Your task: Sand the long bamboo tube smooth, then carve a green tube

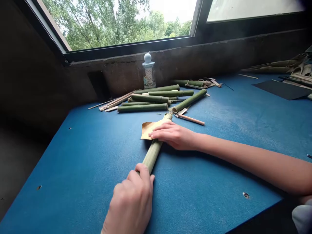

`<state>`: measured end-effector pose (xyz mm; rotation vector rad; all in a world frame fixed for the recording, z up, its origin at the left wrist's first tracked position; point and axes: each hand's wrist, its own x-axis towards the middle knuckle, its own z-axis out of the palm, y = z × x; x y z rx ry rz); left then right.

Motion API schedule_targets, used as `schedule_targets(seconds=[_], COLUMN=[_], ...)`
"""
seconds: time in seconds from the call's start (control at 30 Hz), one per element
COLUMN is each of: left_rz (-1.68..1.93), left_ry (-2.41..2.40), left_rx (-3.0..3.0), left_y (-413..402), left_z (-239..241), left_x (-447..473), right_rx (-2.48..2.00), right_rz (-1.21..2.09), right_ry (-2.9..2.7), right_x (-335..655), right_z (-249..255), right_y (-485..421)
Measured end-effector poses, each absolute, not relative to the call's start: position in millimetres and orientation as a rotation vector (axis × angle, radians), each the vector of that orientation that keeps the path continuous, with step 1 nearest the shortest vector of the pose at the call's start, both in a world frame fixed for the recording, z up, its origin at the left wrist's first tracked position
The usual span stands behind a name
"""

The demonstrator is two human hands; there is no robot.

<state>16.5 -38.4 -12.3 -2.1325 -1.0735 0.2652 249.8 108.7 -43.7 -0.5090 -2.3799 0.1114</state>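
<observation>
A pale green bamboo tube (151,156) lies slantwise over the blue tabletop, its far end pointing toward the pile of bamboo. My left hand (131,196) is closed around its near end, fingers wrapped over the top. Farther up the tube, a tan sheet of sandpaper (146,130) is folded over the bamboo, with one corner sticking out to the left. My right hand (174,135) presses on this sheet from the right, fingers together and bent over the tube. The underside of the sheet and my right thumb are hidden.
Several green bamboo pieces (146,107) and split strips lie at the back. Near them are a thin brown stick (191,119) and a jar (149,76) with a light blue lid. A black sheet (282,89) lies back right. The table's left edge (48,144) slopes away.
</observation>
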Motion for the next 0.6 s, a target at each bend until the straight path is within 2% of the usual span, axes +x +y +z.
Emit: schedule_targets(seconds=[0.2,0.4,0.6], left_rz=[0.262,0.347,0.438], left_ry=[-1.219,-1.274,-1.312], left_rx=[-2.141,-2.148,-2.151], left_y=[-21,-20,-24], left_z=[-4,-4,-4], left_x=[23,25,29], right_rx=[-0.655,-0.428,-0.844], right_rz=[0.117,0.082,0.117], right_ry=[-2.364,-2.529,-2.279], right_x=[265,243,279], right_z=[-50,-50,-49], right_y=[125,99,137])
